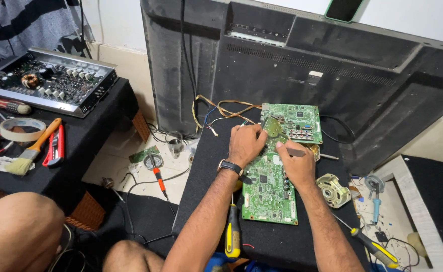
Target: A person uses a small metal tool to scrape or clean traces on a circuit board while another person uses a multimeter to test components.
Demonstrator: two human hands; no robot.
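Observation:
Two green circuit boards lie on a black cloth-covered stool: a long one (270, 189) near me and a squarer one (294, 121) behind it. My left hand (245, 143), with a wristwatch, grips the top end of the long board, fingers curled over its edge. My right hand (297, 163) rests on the same board and pinches a thin tool (327, 156) whose metal tip sticks out to the right. A bundle of coloured wires (221, 111) runs to the boards from the left.
A large black television back panel (332, 65) leans behind. Yellow-handled screwdrivers (232, 232) (375, 248) lie by my arms, a metal motor part (333, 190) to the right. On the left table sit an open amplifier chassis (50, 80), tape roll (22, 128), brush (32, 151), red cutter (55, 148). My knee (19, 231) shows bottom left.

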